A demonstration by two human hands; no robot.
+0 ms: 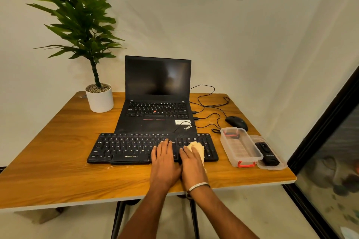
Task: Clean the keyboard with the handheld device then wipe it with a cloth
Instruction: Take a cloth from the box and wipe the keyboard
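Observation:
A black keyboard (124, 147) lies across the front of the wooden table (58, 170). My left hand (165, 159) rests flat on its right-centre keys, fingers spread, holding nothing. Beside it, my right hand (192, 161) presses a crumpled cream cloth (198, 148) onto the keyboard's right end, near the number pad. The black handheld device (269, 154) lies on a clear plastic lid at the right, apart from both hands.
An open black laptop (157, 103) stands behind the keyboard. A potted plant (99, 99) sits at the back left. A mouse (236, 121) with cables and an open clear container (240, 147) occupy the right side. A dark-framed glass panel borders the right.

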